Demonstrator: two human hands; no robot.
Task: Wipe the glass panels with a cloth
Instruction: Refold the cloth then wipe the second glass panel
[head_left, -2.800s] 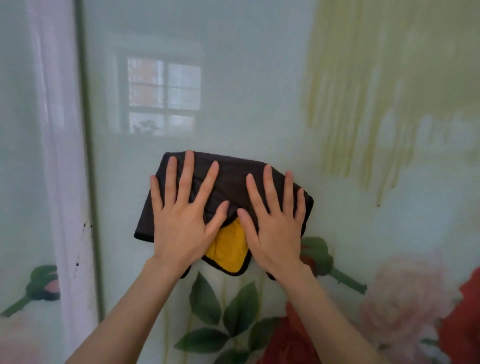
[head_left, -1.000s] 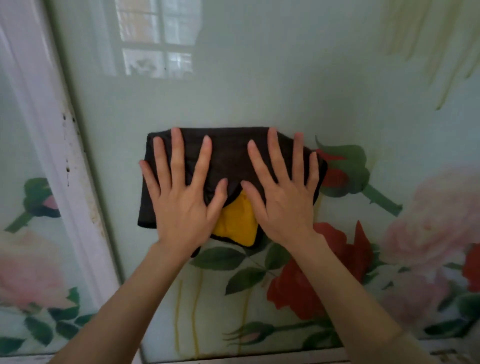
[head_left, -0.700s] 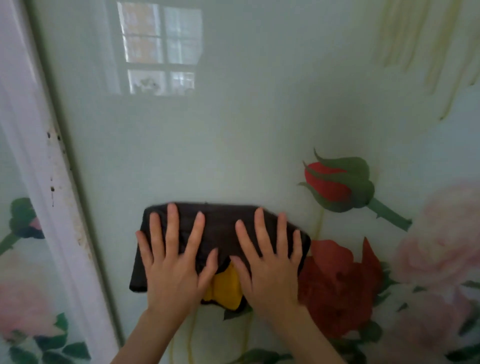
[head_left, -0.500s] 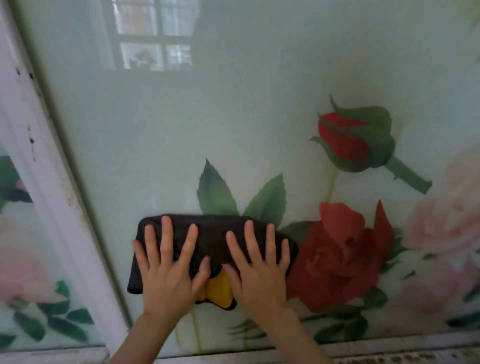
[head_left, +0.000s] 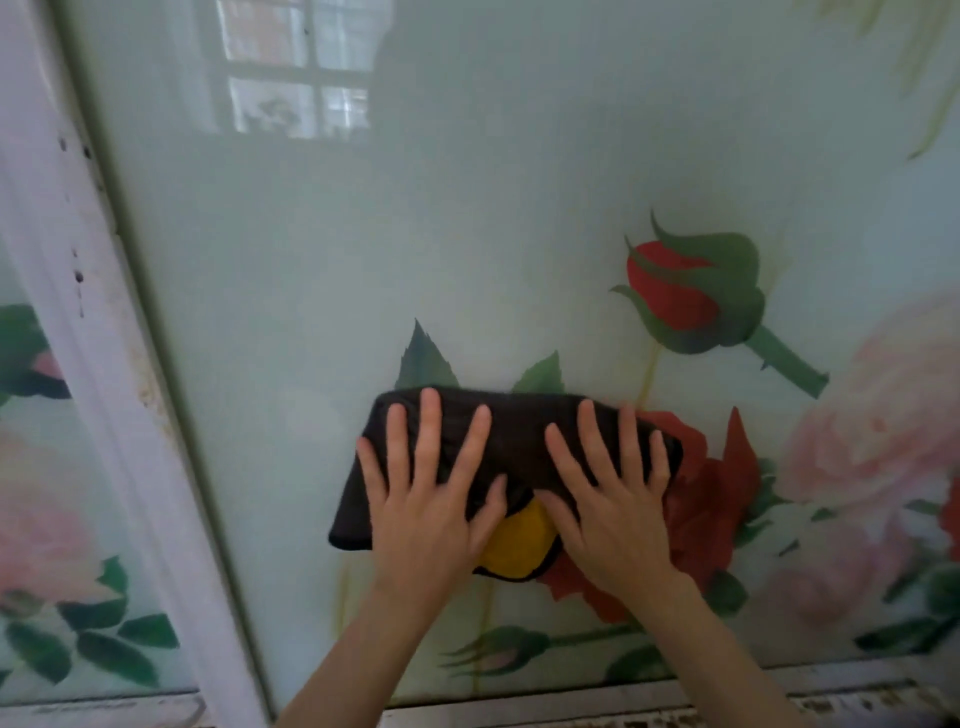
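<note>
A folded black cloth (head_left: 519, 431) with a yellow underside showing at its lower edge lies flat against the pale green glass panel (head_left: 415, 249), which is printed with roses and leaves. My left hand (head_left: 431, 499) presses the cloth's left half with fingers spread and straight. Beside it, my right hand (head_left: 608, 504) presses the right half the same way. The cloth covers part of a red rose print and two green leaves.
A white, speckled frame post (head_left: 104, 364) runs diagonally at the left, with another flowered glass panel (head_left: 41, 493) beyond it. The dirty bottom rail (head_left: 571, 701) runs just under my forearms. A window reflection (head_left: 296, 67) shows at the top of the glass.
Both hands slid the cloth down the panel from near the window reflection to the lower part by the rail; in the last half second it moved to the right, onto the red rose print.
</note>
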